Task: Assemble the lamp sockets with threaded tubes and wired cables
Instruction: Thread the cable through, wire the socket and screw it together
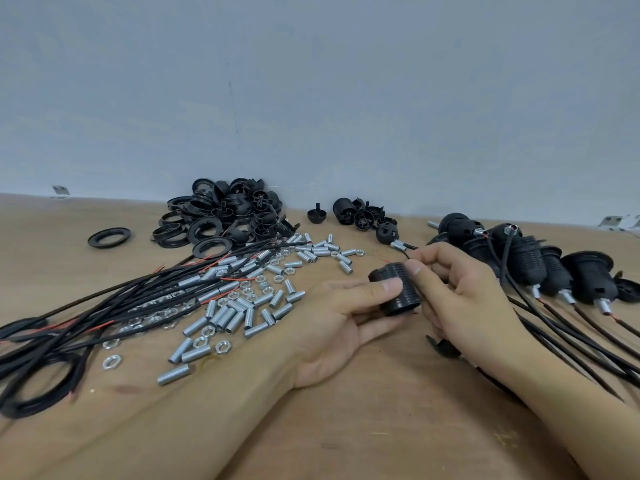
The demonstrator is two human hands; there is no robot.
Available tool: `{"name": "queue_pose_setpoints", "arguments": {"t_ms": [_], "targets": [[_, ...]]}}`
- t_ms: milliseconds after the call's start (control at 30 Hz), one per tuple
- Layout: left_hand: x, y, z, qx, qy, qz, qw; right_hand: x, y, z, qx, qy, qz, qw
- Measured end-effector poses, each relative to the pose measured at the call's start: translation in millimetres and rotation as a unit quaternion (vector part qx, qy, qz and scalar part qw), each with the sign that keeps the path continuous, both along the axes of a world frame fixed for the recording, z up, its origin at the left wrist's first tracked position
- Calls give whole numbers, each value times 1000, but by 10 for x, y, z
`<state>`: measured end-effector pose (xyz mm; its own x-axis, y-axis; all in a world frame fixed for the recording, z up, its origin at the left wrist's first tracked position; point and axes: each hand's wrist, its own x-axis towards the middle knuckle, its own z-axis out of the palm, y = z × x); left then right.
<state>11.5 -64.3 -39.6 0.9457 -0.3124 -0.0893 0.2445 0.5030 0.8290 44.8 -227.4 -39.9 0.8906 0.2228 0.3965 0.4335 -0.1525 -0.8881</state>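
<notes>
My left hand (341, 327) grips a black threaded lamp socket body (394, 289) from below, thumb on its side. My right hand (460, 296) pinches a thin black cable (410, 255) at the socket's top; the cable runs back to a black cap with a metal tube (389, 235). Silver threaded tubes (242, 306) and hex nuts (111, 362) lie scattered left of my hands. A bundle of black wired cables (104, 306) with red ends lies at the far left.
A heap of black rings and caps (225, 216) sits by the wall, with one loose ring (109, 238) to its left. Several finished sockets with tubes and cables (554, 271) line the right side. A small black part (443, 346) lies under my right wrist.
</notes>
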Motion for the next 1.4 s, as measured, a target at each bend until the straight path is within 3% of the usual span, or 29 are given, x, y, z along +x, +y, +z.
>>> {"name": "queue_pose_setpoints", "arguments": {"t_ms": [333,1100,1400], "targets": [[-11,-21,-11,60,-41,56,996,-58,40,-3,-37,-23,0,999],[-4,-18,-28,102,-76,50,991,-90,33,5,-67,-28,45,996],[9,-13,-75,171,-141,88,971,-77,22,-2,-65,-23,34,997]]}}
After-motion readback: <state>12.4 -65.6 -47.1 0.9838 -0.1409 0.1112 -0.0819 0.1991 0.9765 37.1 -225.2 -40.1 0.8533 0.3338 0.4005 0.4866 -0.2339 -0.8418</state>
